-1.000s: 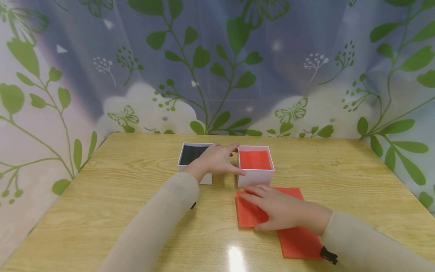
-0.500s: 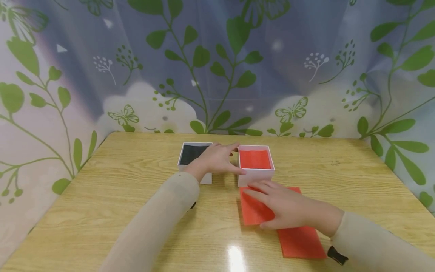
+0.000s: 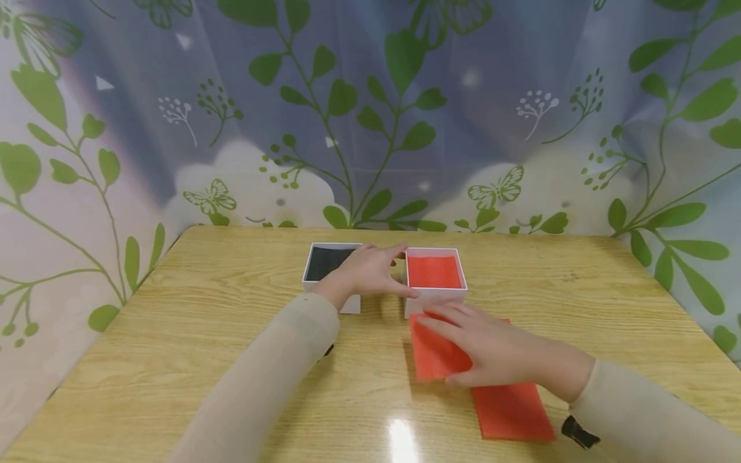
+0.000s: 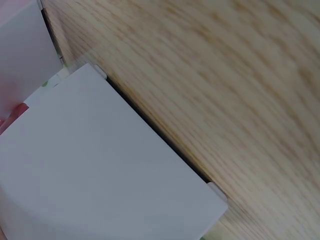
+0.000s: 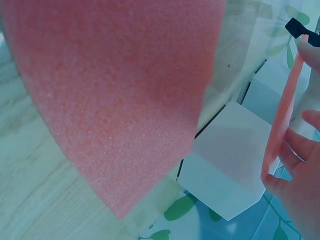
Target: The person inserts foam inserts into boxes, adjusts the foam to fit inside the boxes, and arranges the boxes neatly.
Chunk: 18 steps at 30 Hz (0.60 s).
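Two open white boxes stand side by side at the back of the table in the head view. The left box (image 3: pixel 350 305) has black sheet material inside; in the right box (image 3: pixel 451 295) lies a red sheet (image 3: pixel 434 272). My left hand (image 3: pixel 370 271) reaches between them, thumb at the right box's front wall and forefinger at its back left corner. In front of that box, my right hand (image 3: pixel 494 347) pinches a red foam sheet (image 3: pixel 433 352) by its edges, seen edge-on in the right wrist view. A second red foam sheet (image 3: pixel 512 417) lies flat beneath, partly hidden by the hand.
The wooden table (image 3: pixel 243 276) ends at a curtain (image 3: pixel 370 116) printed with leaves and butterflies. Dark clips show at both sleeves. The left wrist view is mostly filled by a white box wall (image 4: pixel 100 155).
My right hand has lifted the upper red sheet slightly and shifted it a little right and toward the right box, uncovering more of the lower sheet. My left hand has stayed put.
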Each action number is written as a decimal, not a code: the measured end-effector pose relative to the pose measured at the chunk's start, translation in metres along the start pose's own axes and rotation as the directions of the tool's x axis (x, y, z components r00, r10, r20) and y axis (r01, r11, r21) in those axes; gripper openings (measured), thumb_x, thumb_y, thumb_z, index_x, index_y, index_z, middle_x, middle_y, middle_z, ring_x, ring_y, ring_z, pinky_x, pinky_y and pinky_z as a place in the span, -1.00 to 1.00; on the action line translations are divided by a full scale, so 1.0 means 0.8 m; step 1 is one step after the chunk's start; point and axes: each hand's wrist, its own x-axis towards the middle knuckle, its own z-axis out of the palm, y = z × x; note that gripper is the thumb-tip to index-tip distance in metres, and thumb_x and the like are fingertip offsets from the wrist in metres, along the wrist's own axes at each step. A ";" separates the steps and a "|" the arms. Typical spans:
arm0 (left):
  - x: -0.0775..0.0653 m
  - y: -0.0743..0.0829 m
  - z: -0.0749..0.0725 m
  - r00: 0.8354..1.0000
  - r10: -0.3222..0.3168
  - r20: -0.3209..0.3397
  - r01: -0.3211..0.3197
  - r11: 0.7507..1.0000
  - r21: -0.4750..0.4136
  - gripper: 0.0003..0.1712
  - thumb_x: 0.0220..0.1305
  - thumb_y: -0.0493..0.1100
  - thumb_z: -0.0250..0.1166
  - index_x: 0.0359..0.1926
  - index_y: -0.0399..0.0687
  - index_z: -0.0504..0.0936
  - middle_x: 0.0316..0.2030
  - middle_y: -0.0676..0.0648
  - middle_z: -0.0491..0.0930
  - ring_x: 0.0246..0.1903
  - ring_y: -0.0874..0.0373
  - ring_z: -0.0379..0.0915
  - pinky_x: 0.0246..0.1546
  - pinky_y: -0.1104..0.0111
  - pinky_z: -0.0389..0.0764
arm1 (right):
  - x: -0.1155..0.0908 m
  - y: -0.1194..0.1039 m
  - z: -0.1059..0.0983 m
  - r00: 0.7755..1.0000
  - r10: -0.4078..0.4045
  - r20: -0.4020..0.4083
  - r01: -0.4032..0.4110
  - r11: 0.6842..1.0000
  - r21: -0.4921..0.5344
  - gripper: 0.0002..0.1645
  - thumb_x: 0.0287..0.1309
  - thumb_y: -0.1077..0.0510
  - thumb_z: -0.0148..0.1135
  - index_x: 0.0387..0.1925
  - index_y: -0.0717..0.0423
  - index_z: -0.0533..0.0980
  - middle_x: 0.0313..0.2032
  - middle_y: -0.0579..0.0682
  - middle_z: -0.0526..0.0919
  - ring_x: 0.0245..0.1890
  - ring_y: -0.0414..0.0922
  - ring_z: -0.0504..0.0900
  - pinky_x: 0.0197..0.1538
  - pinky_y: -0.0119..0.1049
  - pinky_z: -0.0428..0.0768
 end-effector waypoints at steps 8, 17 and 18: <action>0.001 0.000 0.000 1.000 0.001 0.006 -0.001 1.000 -0.003 0.19 -0.12 0.55 0.18 0.43 0.05 0.08 0.18 0.11 0.43 0.05 0.27 0.41 0.30 0.15 0.00 | -0.001 0.002 -0.003 0.999 -0.022 -0.031 0.021 1.000 -0.023 0.06 -0.02 -0.13 0.35 0.43 0.02 0.04 0.38 0.02 0.10 0.34 0.04 0.05 0.28 0.09 0.15; 0.000 0.001 0.000 1.000 0.001 -0.001 -0.001 1.000 0.004 0.19 -0.12 0.54 0.19 0.44 0.06 0.07 0.18 0.12 0.43 0.05 0.27 0.41 0.30 0.16 0.01 | -0.001 0.003 -0.004 0.996 -0.051 -0.066 0.047 0.997 -0.065 0.09 -0.05 -0.15 0.36 0.42 0.08 0.04 0.35 0.04 0.14 0.32 0.04 0.09 0.27 0.07 0.16; 0.000 0.001 0.000 1.000 0.002 -0.002 -0.002 1.000 0.002 0.18 -0.12 0.54 0.19 0.44 0.06 0.07 0.18 0.12 0.43 0.05 0.27 0.41 0.30 0.16 0.01 | -0.001 0.004 -0.004 0.996 -0.053 -0.072 0.049 0.997 -0.064 0.10 -0.06 -0.14 0.37 0.42 0.08 0.04 0.35 0.03 0.14 0.32 0.03 0.09 0.28 0.07 0.15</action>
